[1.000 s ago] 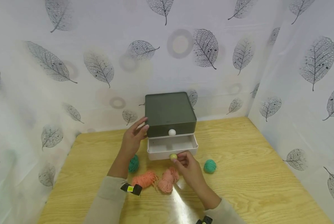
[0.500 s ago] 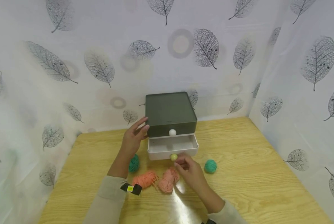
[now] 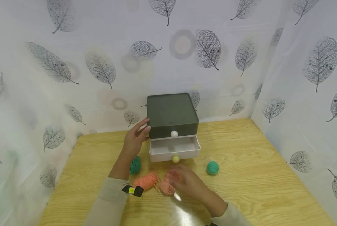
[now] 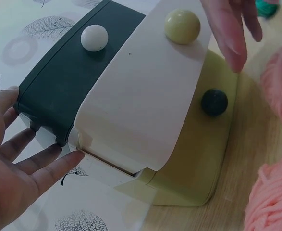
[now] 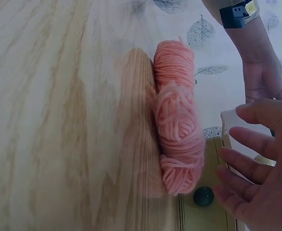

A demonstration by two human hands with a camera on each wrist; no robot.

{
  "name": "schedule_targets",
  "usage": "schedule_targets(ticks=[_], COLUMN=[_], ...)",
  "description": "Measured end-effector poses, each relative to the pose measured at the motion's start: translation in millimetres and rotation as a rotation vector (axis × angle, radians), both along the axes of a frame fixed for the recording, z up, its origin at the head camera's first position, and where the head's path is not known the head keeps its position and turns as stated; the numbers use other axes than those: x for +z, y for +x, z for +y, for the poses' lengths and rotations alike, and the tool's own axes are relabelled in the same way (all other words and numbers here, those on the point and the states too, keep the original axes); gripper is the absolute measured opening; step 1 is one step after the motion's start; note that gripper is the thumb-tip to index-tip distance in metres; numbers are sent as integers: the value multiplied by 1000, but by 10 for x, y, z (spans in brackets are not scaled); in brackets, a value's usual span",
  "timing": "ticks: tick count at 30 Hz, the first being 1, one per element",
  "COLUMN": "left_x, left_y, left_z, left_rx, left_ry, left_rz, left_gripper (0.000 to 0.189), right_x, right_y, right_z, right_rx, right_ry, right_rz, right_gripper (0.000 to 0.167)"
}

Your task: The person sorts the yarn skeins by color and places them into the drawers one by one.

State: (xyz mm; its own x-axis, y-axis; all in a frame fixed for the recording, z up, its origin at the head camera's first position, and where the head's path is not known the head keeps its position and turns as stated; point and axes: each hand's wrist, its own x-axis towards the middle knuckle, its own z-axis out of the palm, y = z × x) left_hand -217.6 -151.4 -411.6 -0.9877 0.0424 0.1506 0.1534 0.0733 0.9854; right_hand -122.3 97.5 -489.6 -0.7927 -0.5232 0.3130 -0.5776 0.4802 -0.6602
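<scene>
A small drawer cabinet with a dark green top stands at the table's back. Its white middle drawer is pulled out, with a yellow-green knob; nothing shows inside. My left hand rests its fingers against the cabinet's left side. Just in front of the drawer, apart from the knob, my right hand hovers with loosely spread fingers, holding nothing. It partly covers a pink yarn skein. Left of that lies a coral yarn skein. In the left wrist view, an olive bottom drawer carries a dark knob.
A green yarn ball sits on the wooden table to the right. Another green yarn ball lies beside my left forearm. Leaf-patterned sheeting hangs behind the table and along its sides.
My right hand has let go of the yellow-green knob and moved down toward me, over the pink skein. The left hand and the pulled-out drawer have stayed in place.
</scene>
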Motion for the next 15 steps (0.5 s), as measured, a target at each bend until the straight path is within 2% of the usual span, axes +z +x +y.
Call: schedule_targets(ticks=[5, 10, 15], left_x=[-2, -10, -9], left_y=[-8, -19, -15], left_z=[1, -2, 1], left_rx=[3, 5, 2], left_ry=[4, 16, 12], left_rz=[-10, -14, -6], left_gripper=[49, 47, 48], right_x=[-35, -63, -87], right_y=[-10, -9, -16], right_z=[-16, -36, -47], right_rx=[38, 79, 129], right_ry=[117, 247, 273], right_rz=[100, 130, 175], right_gripper=[31, 32, 30])
